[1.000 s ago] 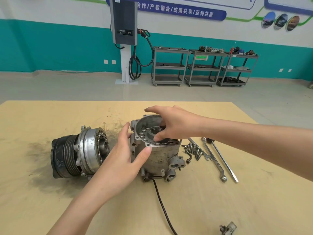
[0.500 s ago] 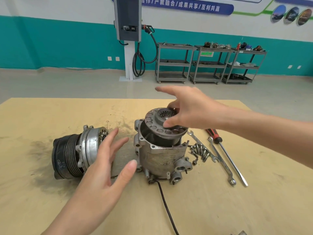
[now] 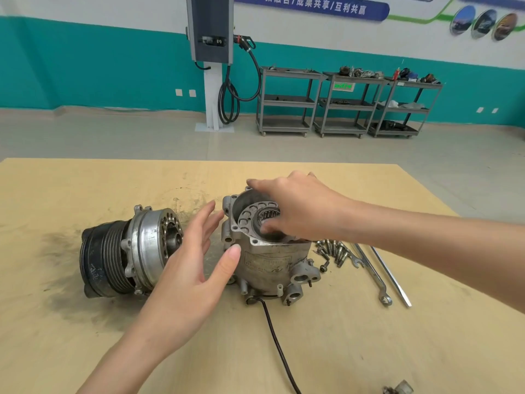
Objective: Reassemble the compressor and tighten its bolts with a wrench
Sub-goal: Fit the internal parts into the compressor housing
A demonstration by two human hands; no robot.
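Observation:
The grey compressor housing (image 3: 270, 263) stands upright on the yellow table (image 3: 85, 336), its open mouth facing up. My right hand (image 3: 301, 209) reaches over that mouth and grips a round perforated plate with a needle bearing (image 3: 252, 218), which sits tilted inside the rim. My left hand (image 3: 196, 263) hovers just left of the housing with fingers spread, holding nothing. The pulley half of the compressor (image 3: 127, 251) lies on its side at the left. Several bolts (image 3: 332, 251), a wrench (image 3: 372, 273) and a screwdriver (image 3: 392, 280) lie to the right of the housing.
A black cable (image 3: 279, 348) runs from the housing's base toward the table's near edge. A small metal part (image 3: 399, 389) lies at the bottom right. Dark grease smears mark the table's left. Metal carts and a charging post stand far behind.
My right hand lifted the perforated plate out of the housing and has lowered it back into the mouth. My left hand let go of the housing and now hovers beside it.

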